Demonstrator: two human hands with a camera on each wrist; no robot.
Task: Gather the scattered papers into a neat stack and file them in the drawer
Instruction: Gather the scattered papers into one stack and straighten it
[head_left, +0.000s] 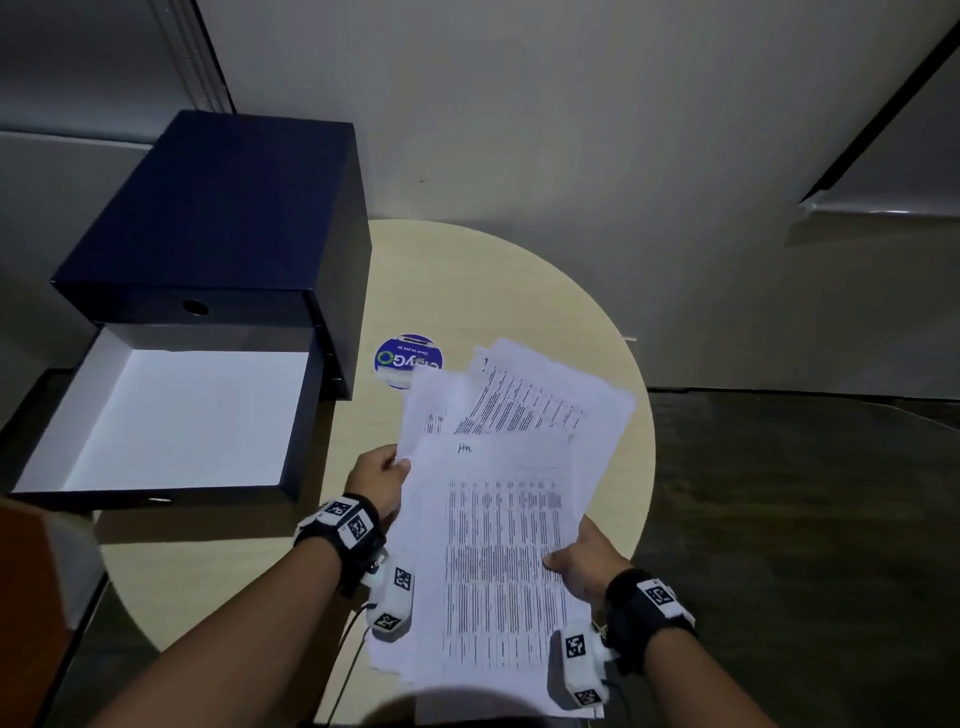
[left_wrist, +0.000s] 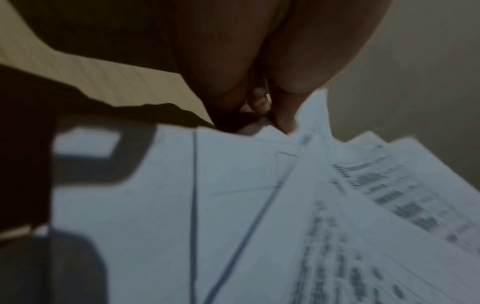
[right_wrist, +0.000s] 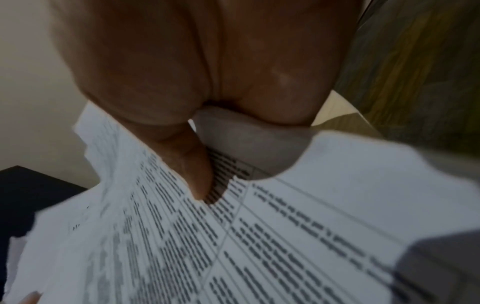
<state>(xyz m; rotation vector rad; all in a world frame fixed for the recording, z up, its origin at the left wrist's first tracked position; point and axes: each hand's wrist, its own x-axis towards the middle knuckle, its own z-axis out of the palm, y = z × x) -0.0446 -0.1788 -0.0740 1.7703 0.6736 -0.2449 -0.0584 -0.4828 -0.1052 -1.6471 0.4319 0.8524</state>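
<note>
Several white printed papers (head_left: 498, 519) form a loose, fanned bundle held above the round table (head_left: 218, 571). My left hand (head_left: 382, 480) grips the bundle's left edge, thumb on top. My right hand (head_left: 582, 561) grips its right edge, thumb on the top sheet. In the right wrist view the thumb presses on the tabled papers (right_wrist: 259, 236). The left wrist view shows the fanned papers (left_wrist: 259, 205) below my fingers. The dark blue drawer box (head_left: 223, 218) stands at the left, its lower drawer (head_left: 171, 415) pulled out, white inside and empty.
A round blue sticker or disc (head_left: 408, 358) lies on the table beyond the papers, partly covered by them. A wall rises behind the table. Dark floor lies to the right. An orange object (head_left: 26, 613) sits at the left edge.
</note>
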